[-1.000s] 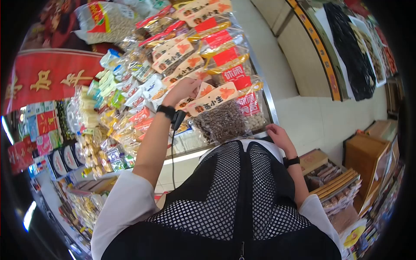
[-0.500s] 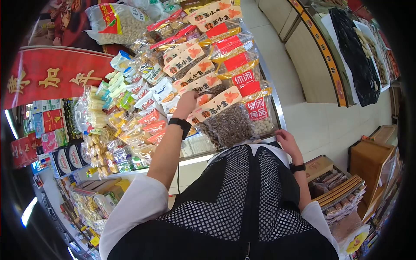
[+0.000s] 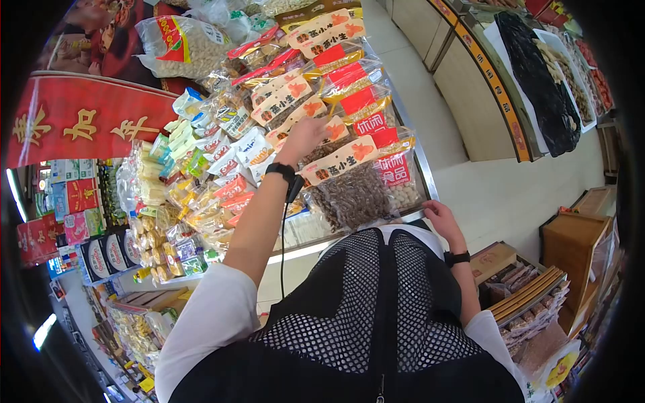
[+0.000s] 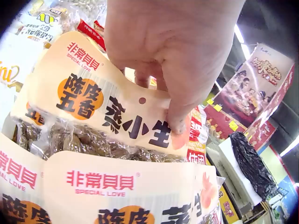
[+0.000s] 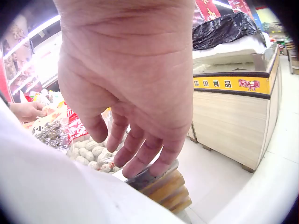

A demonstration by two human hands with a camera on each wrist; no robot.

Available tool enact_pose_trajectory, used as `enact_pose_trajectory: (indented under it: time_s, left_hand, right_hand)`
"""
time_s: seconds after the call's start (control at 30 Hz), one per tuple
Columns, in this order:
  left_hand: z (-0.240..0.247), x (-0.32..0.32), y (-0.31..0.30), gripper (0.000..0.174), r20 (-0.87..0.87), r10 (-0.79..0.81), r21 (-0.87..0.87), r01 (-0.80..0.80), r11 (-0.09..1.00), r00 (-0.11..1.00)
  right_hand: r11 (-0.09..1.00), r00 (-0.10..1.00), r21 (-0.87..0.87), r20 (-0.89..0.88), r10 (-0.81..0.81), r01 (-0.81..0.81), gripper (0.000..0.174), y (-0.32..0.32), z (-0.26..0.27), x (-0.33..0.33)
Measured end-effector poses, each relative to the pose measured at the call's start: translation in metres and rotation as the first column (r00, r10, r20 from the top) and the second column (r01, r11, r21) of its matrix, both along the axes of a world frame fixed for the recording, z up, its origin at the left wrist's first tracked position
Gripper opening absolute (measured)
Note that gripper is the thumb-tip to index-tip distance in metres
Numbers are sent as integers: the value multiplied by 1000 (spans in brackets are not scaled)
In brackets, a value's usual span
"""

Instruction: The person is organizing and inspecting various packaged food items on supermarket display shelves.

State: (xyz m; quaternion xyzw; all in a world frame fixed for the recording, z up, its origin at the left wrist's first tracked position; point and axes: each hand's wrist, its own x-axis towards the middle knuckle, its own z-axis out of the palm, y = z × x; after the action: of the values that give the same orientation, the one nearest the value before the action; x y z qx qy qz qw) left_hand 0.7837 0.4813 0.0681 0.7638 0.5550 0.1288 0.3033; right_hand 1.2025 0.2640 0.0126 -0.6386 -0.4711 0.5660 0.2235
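My left hand (image 3: pixel 306 141) reaches over the display and pinches the cream header card of a clear snack bag (image 4: pixel 107 102). In the left wrist view the thumb lies on the card's front near its right end, with the other fingers behind it. Dark brown pieces show through the plastic below. Nearer to me lies another bag with the same header (image 3: pixel 353 195), full of similar pieces. My right hand (image 3: pixel 440 218) hangs loosely bent at the display's near right corner. Its fingertips are right at the edge, beside a bag of pale nuts in shells (image 5: pixel 91 151).
More header-card bags and red-labelled nut bags (image 3: pixel 366 101) run in rows away from me. Small snack packets (image 3: pixel 222 158) cover the left side. A metal edge (image 3: pixel 420 168) borders the display on the right. Across the aisle stands a wooden counter (image 3: pixel 474 101) with a black plastic sheet (image 3: pixel 537 80).
My left hand has shifted from the cards close to the front bag to the header behind it, then slightly forward. The front bag now lies flatter. My right hand stays at the corner.
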Motion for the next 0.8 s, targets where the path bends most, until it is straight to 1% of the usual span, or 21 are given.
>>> enact_pose_trajectory:
  time_s: [0.03, 0.07, 0.1, 0.13, 0.17, 0.2, 0.23, 0.27, 0.3, 0.33, 0.4, 0.43, 0.5, 0.53, 0.57, 0.6, 0.63, 0.67, 0.7, 0.77, 0.8]
  left_hand:
    - [0, 3, 7, 30, 11, -61, 109, 60, 992, 998]
    - [1, 4, 10, 30, -59, -48, 67, 52, 996, 997]
    - [3, 7, 3, 30, -59, -48, 75, 52, 996, 997]
    - [6, 12, -9, 29, -51, 48, 358, -27, 933, 998]
    - [9, 16, -19, 28, -16, 132, 610, -95, 787, 991]
    - [4, 7, -29, 31, -74, 126, 562, -63, 824, 989]
    - [-4, -5, -40, 31, -78, 116, 563, -52, 825, 990]
    - [-11, -18, -51, 32, -109, 80, 219, -55, 974, 991]
    - [-11, -25, -61, 32, -128, 40, -154, -60, 986, 991]
    - [-12, -29, -70, 32, -132, 38, -155, -59, 986, 991]
    - [-10, -36, -82, 31, -55, 200, -405, -206, 891, 978]
    - [-7, -38, -86, 31, -57, 205, -399, -211, 892, 977]
    - [-2, -40, -91, 29, 11, 124, -309, -114, 944, 992]
    - [-13, -42, -92, 25, 88, 116, -285, -87, 954, 989]
    - [-24, -42, -94, 25, 87, 124, -280, -95, 955, 988]
    - [-38, -42, -96, 23, 148, 201, -282, -154, 947, 968]
    - [-35, -36, -96, 22, 207, 274, -287, -210, 935, 939]
    - [-31, -32, -96, 20, 150, 267, -213, -233, 949, 952]
    - [-19, -25, -92, 20, 148, 268, -205, -236, 950, 952]
    - [1, -15, -85, 19, 83, 244, -42, -241, 970, 966]
    - [2, -15, -80, 20, 82, 238, 22, -240, 970, 968]
  right_hand:
    - [1000, 1000, 3, 3, 2, -2, 25, -3, -1, 1]
    - [999, 999, -3, 25, 37, -37, 25, -4, -3, 1]
    - [997, 996, -8, 46, 71, -70, 24, -5, -4, 1]
    - [998, 997, 3, 44, 67, -67, 24, -5, -4, 2]
    - [998, 996, 4, 52, 65, -66, 25, -7, -5, 2]
    - [998, 996, -1, 61, 62, -62, 25, -10, -6, 3]
    - [999, 997, -1, 56, 51, -51, 25, -12, -7, 5]
    - [999, 999, 22, 40, 30, -31, 25, -15, -9, 8]
    - [999, 1000, 45, 23, 13, -14, 25, -15, -9, 8]
    - [999, 998, 31, 58, 29, -31, 25, -13, -7, 9]
    - [999, 998, 27, 46, 31, -32, 25, -13, -5, 9]
    - [999, 999, 25, 38, 32, -33, 26, -11, -4, 8]
    - [998, 999, 39, 31, 43, -44, 26, -9, -4, 5]
    - [998, 998, 47, 27, 50, -51, 27, -8, -5, 4]
    - [997, 998, 53, 26, 58, -60, 27, -7, -5, 4]
    - [995, 996, 53, 37, 84, -86, 27, -6, -5, 4]
    - [992, 993, 54, 47, 109, -111, 28, -4, -8, 4]
    - [993, 994, 57, 45, 101, -103, 28, -3, -11, 2]
    - [992, 994, 66, 41, 103, -105, 28, -1, -10, 0]
    - [990, 990, 48, 33, 135, -136, 28, 2, -8, -2]
    - [989, 990, 29, 3, 144, -144, 27, 5, -9, -6]
